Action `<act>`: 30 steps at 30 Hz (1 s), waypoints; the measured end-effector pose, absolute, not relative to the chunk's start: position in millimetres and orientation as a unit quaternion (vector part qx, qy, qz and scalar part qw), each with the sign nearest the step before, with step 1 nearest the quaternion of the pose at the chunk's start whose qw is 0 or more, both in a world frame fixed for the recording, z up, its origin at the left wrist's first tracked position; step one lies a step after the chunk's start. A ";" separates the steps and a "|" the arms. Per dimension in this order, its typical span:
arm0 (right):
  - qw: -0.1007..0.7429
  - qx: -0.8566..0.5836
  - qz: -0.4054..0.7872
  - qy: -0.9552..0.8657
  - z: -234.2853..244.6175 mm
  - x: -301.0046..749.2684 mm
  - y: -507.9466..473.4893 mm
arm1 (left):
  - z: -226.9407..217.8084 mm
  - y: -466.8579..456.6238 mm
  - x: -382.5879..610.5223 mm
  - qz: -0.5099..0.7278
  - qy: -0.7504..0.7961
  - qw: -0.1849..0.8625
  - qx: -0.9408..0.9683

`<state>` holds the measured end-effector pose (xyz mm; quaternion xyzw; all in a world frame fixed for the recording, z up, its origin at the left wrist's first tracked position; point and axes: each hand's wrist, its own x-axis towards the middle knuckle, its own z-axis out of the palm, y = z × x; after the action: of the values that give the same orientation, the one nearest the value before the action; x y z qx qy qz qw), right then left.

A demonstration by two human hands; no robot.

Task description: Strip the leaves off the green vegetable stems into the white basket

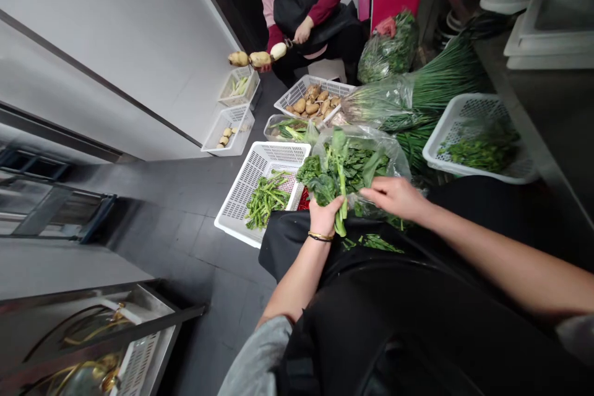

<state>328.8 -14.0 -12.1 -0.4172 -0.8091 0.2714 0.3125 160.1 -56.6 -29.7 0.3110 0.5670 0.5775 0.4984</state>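
Both forearms are cut off at the near edge of my view, and a black apron (pixel 394 322) over the lap hides the legs. The right hand (pixel 394 197) lies palm down with its fingers stretched left onto the leaves; I cannot tell whether its fingertips pinch anything. The setting is a narrow kitchen passage with a dark grey tiled floor (pixel 185 216), a grey steel wall panel (pixel 116 43) on the left and a steel counter on the right. A white perforated plastic basket (pixel 241 198) of thin green stalks sits on the floor just left of the lap. At the far end a seated person holds a pale lotus root (pixel 257 59). The left hand (pixel 325 213) is a closed fist around the stems of a bunch of dark green leafy vegetables (pixel 336 167), held at the lap's far edge against a clear plastic bag (pixel 394 158) of more greens. The bunch runs near to far, with its cut stems pointing near and its leaves far.
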 end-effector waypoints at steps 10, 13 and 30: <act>0.373 -0.411 0.645 -0.526 -30.6 307.2 13.9 | -39.0 -72.6 159.0 0.510 0.617 0.286 0.527; 0.437 -0.408 0.494 -0.631 -37.3 313.3 -8.3 | -33.8 -71.6 165.7 0.547 0.580 0.455 0.396; 0.343 -0.448 0.511 -0.648 1.0 319.8 10.2 | -14.7 -76.0 156.1 0.476 0.460 0.715 0.223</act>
<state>319.8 10.2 1.0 -0.4478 -0.6485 0.5111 0.3431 156.1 -76.0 -14.7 0.2226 0.4604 0.4762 0.7154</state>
